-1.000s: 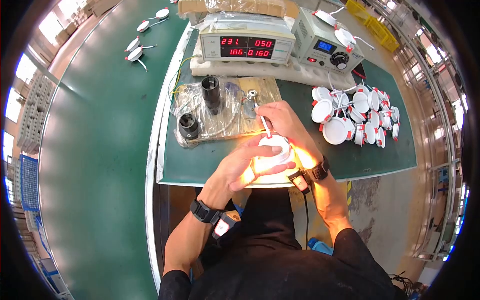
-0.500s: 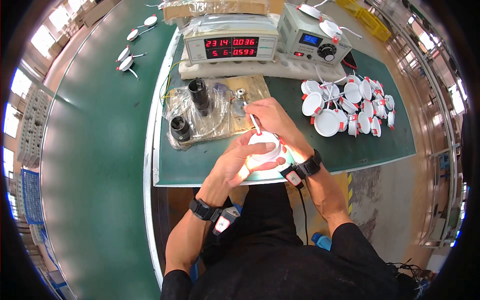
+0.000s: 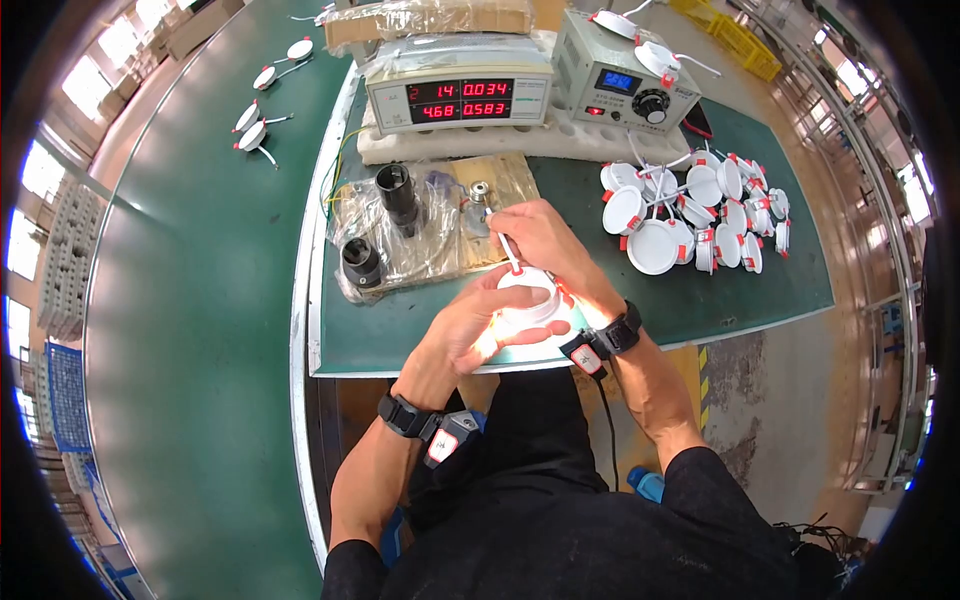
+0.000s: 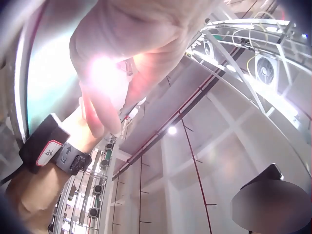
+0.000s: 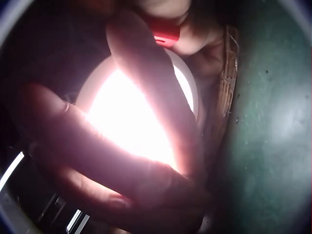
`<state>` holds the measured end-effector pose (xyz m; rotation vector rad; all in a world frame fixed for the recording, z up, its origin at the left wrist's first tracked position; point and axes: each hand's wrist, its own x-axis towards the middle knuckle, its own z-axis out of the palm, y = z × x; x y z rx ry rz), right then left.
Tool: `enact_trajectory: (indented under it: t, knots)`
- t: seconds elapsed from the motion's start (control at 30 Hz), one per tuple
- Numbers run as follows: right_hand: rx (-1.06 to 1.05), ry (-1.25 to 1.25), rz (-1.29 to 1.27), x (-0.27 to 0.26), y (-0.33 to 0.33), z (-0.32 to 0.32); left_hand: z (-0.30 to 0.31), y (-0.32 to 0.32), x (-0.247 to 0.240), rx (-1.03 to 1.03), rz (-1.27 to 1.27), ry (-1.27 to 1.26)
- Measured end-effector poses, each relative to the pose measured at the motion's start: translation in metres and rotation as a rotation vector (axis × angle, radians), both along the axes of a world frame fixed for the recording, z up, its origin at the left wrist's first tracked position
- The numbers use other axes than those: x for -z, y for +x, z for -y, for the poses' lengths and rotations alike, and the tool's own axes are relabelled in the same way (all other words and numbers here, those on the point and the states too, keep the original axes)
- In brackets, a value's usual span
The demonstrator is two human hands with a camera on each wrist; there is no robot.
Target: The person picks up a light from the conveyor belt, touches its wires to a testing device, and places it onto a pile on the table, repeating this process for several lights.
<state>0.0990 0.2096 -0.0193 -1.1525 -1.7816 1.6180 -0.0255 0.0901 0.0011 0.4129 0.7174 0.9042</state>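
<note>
A round white downlight [image 3: 530, 300] is lit and held over the green mat's front edge. My left hand [image 3: 525, 312] grips it from below, with thumb and fingers curled round its rim. In the right wrist view its glowing face [image 5: 127, 122] shows behind my left fingers [image 5: 151, 92], with a red spring clip [image 5: 164, 34] above. My right hand [image 3: 503, 228] pinches the lamp's thin white cable [image 3: 509, 252] near a small metal terminal [image 3: 480, 190] on the board. The left wrist view shows only my left hand [image 4: 122, 58] against glare.
A meter with red digits [image 3: 460, 100] and a grey power supply with a knob [image 3: 620, 85] stand at the back. Two black sockets [image 3: 393, 195] sit on a plastic-covered board [image 3: 440, 235]. Several white downlights [image 3: 695, 215] lie heaped at the right, and more [image 3: 255, 125] on the green belt.
The meter's digits have changed and the orange glow on my hands is weaker than a second ago. Both hands keep their hold in nearly the same place.
</note>
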Motion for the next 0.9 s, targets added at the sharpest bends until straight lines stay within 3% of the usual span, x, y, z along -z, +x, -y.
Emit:
enact_trajectory:
  t: [0.37, 0.77, 0.9]
  knots:
    - [-0.009, 0.005, 0.013, -0.004, 0.001, 0.001, 0.0, 0.001, 0.008, -0.044, 0.125, -0.009]
    - [0.001, 0.032, 0.023, -0.003, 0.0, 0.002, 0.002, -0.002, 0.007, -0.002, 0.084, 0.023]
    - [0.013, 0.002, 0.008, -0.005, 0.0, 0.003, 0.004, 0.002, 0.006, -0.075, 0.033, 0.039]
